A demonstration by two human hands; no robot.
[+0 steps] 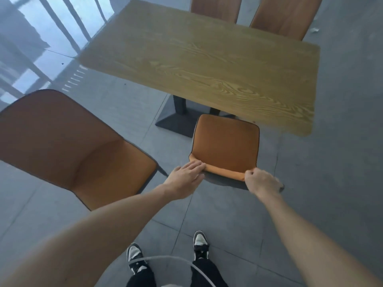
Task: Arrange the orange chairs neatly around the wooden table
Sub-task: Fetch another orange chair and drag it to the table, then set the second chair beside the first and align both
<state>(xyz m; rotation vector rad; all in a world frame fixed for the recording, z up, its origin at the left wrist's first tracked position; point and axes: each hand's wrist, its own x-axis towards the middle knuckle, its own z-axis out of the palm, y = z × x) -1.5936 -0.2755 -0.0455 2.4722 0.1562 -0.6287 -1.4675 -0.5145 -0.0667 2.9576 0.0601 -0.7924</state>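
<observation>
An orange chair [226, 143] stands at the near side of the wooden table [199, 59], its seat front just under the table edge. My left hand [186, 175] lies on the left end of its backrest top with fingers curled over the rim. My right hand [259, 181] is clenched around the right end of the same backrest. A second orange chair [62, 146] stands to the left, away from the table and turned at an angle. Two more orange chairs [215, 9] [288, 17] show their backrests behind the table's far side.
The table rests on a black pedestal base [176, 121]. Grey floor tiles [331, 162] surround everything, with bright window reflections at the upper left. My feet in black-and-white shoes [200, 243] stand behind the held chair, and a white cable [176, 258] loops near them.
</observation>
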